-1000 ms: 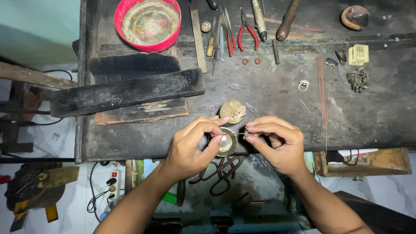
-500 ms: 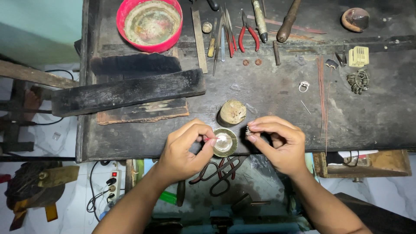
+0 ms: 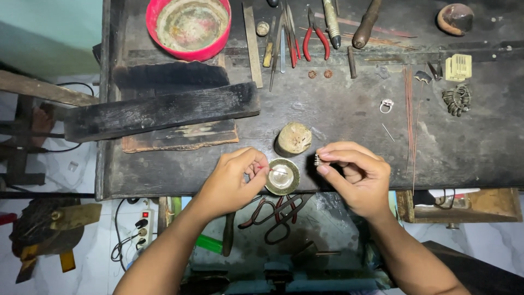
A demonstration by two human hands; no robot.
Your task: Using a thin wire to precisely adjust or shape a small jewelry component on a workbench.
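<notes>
Your left hand (image 3: pixel 232 183) pinches thin pin (image 3: pixel 277 171), tip over small round dish (image 3: pixel 283 176) at bench edge. Your right hand (image 3: pixel 357 177) pinches small metal piece (image 3: pixel 317 160) just beside dish.

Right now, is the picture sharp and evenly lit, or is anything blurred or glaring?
Head view: the left hand, right hand and small round dish look sharp; soft, even light on the dark workbench, a faint shine inside the dish, darker shadow under the bench edge.

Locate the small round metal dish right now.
Head view: the small round metal dish sits at the workbench's near edge, centre, between the left hand and right hand, just below the round wooden block.
</notes>
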